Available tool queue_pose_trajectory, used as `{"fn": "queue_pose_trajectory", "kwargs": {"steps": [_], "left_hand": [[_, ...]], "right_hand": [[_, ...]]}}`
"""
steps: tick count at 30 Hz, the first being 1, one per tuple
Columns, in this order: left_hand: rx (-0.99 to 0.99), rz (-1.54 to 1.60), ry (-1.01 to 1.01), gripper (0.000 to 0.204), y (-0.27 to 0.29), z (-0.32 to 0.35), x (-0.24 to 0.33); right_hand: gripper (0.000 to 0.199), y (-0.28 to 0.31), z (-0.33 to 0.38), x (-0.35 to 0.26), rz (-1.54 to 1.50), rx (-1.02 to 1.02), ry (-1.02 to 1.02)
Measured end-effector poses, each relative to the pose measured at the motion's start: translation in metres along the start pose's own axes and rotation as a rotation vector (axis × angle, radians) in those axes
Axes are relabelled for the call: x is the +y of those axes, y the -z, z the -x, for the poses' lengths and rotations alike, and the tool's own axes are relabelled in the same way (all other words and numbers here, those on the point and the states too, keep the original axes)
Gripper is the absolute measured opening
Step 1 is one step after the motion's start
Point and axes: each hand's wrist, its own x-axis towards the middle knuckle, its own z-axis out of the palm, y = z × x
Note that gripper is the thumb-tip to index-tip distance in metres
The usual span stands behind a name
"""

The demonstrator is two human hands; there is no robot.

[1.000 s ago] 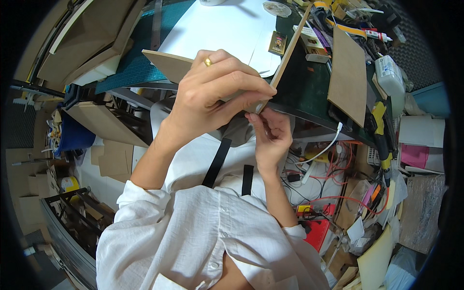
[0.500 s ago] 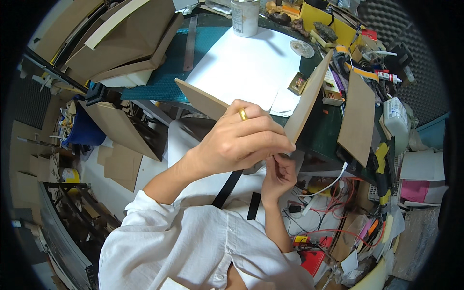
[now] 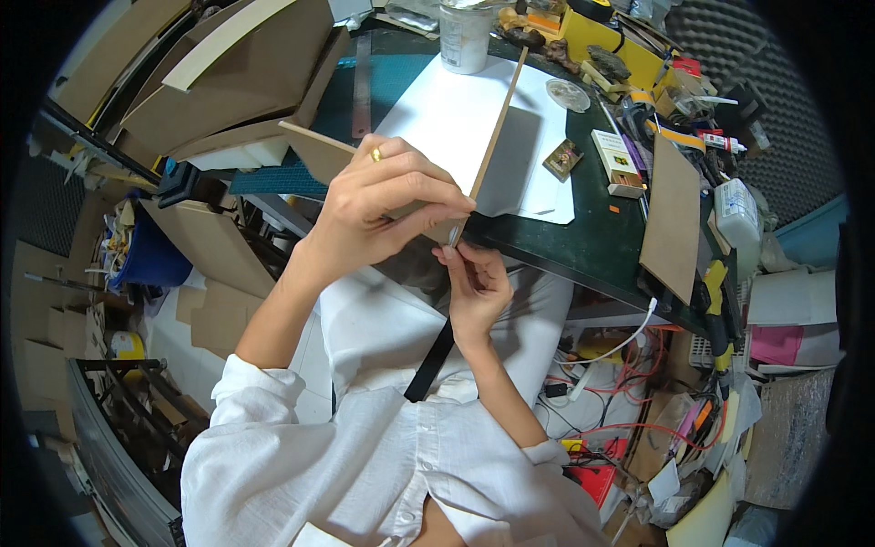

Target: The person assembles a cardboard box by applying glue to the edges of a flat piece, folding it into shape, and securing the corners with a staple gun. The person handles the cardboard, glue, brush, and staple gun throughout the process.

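Two thin brown boards meet at an angle over the table's near edge. One board [image 3: 499, 128] is seen almost edge-on, slanting up toward the far side; the other board [image 3: 314, 153] shows to the left, partly behind my hand. My left hand [image 3: 387, 201], with a gold ring, is closed, its thumb and fingers pinching the boards near their near corner. Just below that corner, my right hand [image 3: 480, 296] is closed in a pinch. A small pale, shiny thing [image 3: 453, 235] shows at its fingertips, too small to name.
White paper sheets [image 3: 410, 114] lie on a green cutting mat [image 3: 342, 91] with a steel ruler [image 3: 363, 87]. A white tub [image 3: 464, 41], a small box [image 3: 563, 159] and a cigarette pack [image 3: 617, 164] stand around. Another brown board [image 3: 670, 223] leans at right; cables [image 3: 629, 383] lie below.
Both hands and the boards have moved left and up. The right-hand board has turned from showing its face to nearly edge-on. My right fingertips now show at the corner.
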Motion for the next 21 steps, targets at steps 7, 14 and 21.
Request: {"fn": "queue_pose_trajectory", "kwargs": {"steps": [7,14,21], "left_hand": [[0.031,0.051,-0.013,0.022,0.003,0.009,-0.022],[0.063,0.043,-0.055,0.020,0.002,0.009,-0.025],[0.058,0.026,-0.042,0.019,0.004,0.011,-0.028]], "right_hand": [[0.009,-0.012,-0.002,0.012,0.068,0.044,0.014],[0.009,-0.016,-0.004,0.012,0.068,0.059,0.029],[0.008,-0.018,-0.003,0.021,0.087,0.075,0.075]]}}
